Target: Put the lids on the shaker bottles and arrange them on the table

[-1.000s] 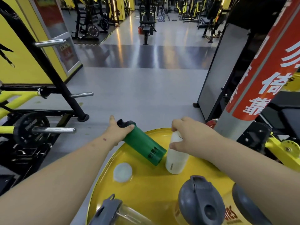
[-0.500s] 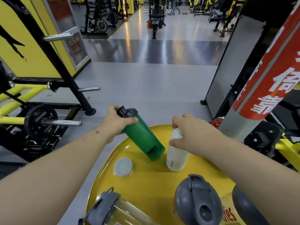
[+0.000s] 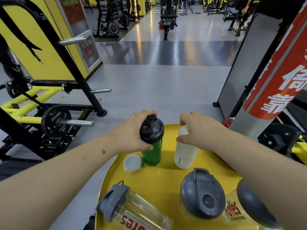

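Observation:
A green shaker bottle [image 3: 151, 153] with a black lid stands upright on the round yellow table [image 3: 159, 180]. My left hand [image 3: 132, 133] grips its lid from the left. My right hand [image 3: 196, 128] holds the top of a white bottle [image 3: 184, 156] that stands upright beside the green one. A loose white lid [image 3: 132, 163] lies flat left of the green bottle. Nearer me, a clear bottle with a grey lid [image 3: 131, 208] lies on its side. Another clear bottle with a grey lid [image 3: 201, 195] stands upright. A third grey lid [image 3: 252, 203] shows under my right forearm.
A weight rack with a black plate [image 3: 55, 120] and steel pegs stands left of the table. A red and grey post [image 3: 272, 77] rises at the right. Grey gym floor [image 3: 157, 83] stretches ahead toward distant machines.
My left hand has tipped the green bottle from a slant to upright on the table. My right hand has stayed on the white bottle. The camera has tilted up slightly.

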{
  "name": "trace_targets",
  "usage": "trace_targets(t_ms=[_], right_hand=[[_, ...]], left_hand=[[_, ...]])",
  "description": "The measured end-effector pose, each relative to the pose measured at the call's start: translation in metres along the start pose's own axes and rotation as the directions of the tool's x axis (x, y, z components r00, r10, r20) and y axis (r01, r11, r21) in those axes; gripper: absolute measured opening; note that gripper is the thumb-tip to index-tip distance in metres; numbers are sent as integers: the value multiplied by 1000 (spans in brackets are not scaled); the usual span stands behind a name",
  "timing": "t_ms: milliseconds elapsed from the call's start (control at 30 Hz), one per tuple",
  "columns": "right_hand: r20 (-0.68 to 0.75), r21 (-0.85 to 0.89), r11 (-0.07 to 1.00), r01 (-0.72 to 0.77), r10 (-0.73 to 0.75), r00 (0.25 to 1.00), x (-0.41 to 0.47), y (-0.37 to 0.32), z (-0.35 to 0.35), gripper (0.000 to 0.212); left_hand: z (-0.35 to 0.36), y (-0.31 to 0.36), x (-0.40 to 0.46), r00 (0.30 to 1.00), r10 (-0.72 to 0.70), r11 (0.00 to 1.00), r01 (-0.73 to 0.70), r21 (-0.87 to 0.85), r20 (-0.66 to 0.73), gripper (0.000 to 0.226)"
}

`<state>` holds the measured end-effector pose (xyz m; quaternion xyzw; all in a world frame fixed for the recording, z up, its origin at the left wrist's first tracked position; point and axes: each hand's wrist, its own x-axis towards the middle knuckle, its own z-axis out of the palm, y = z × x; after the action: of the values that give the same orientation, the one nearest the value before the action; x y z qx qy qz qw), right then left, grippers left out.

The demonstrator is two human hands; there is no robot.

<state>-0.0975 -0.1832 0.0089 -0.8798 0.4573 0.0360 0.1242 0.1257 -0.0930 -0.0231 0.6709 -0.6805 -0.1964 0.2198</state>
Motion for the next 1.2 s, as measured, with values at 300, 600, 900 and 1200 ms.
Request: trace_targets(t_ms=[300, 600, 900, 1200], right_hand=[[51, -40, 998, 42, -40, 998, -6, -1, -8, 66], [25, 25, 997, 66, -67, 997, -14, -1, -8, 83], [-169, -16, 975, 221, -221, 961, -19, -19, -13, 70], [-269, -32, 923, 382, -376, 887, -28, -42, -5, 53]], left_hand=[[7, -4, -3, 998, -4, 1000, 3, -15, -62, 102], [-5, -8, -23, 984, -151, 987, 156, -46, 92, 143], [-1, -40, -95, 686, -471, 881, 397, 257, 555, 129], [25, -38, -121, 727, -372, 928, 275, 252, 578, 97]])
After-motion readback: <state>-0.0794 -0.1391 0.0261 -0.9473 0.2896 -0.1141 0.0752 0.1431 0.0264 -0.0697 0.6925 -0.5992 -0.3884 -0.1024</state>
